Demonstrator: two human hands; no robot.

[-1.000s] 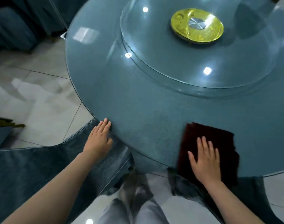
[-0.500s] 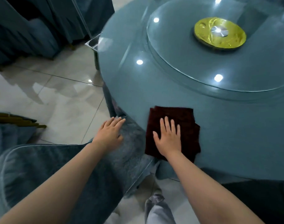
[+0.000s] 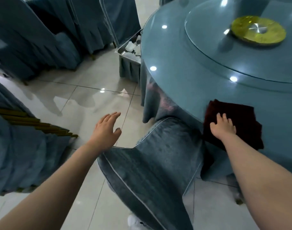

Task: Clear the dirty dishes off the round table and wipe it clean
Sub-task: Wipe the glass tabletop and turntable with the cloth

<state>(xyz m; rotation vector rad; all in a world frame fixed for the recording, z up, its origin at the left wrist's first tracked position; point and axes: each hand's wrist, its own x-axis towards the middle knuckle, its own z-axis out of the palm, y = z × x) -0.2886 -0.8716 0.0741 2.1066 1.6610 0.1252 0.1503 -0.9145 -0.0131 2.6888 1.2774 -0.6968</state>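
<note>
Wiping pass ran along the near rim, left hand off the table.

My right hand (image 3: 224, 128) pressed one maroon cloth (image 3: 238, 121) flat, fingers straight, on the tabletop (image 3: 183, 67) edge; my left hand (image 3: 106, 130) had lifted away, fingers loosely apart over the floor. One gold hub (image 3: 258, 31), no dishes visible: wiping stage, I judged.

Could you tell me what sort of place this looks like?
Probably a restaurant banquet room. The round table carries a glass turntable for sharing dishes, chairs in matching blue covers stand around on tiled floor, and a metal tray beside the table appears to hold cleared tableware.
</note>
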